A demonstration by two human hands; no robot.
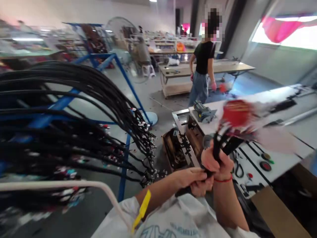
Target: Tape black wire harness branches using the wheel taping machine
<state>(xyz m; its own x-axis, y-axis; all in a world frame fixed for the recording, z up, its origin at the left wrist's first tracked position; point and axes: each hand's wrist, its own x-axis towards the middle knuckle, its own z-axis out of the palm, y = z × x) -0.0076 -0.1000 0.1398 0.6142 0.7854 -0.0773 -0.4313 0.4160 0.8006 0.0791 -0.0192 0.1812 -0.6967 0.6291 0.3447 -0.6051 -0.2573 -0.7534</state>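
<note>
A bundle of black-sleeved cables [218,145], which looks like a wire harness, is held up in front of my chest. My right hand [219,163], with a red string at its wrist, is wrapped round the bundle. Just below it, my left hand [199,181] has its fingers closed on the lower part of the same bundle. Above my hands the bundle ends in a blurred red piece [237,113] and a pale pink, see-through piece [276,140]. Motion blur hides the kind of these end pieces.
On the left, many black cables [89,79] with small connectors hang over a blue metal rack [125,76]. A white worktable [284,132] on the right carries tape rolls and a motor [204,112]. A brown box [170,148] is below. Another person [203,62] stands beyond.
</note>
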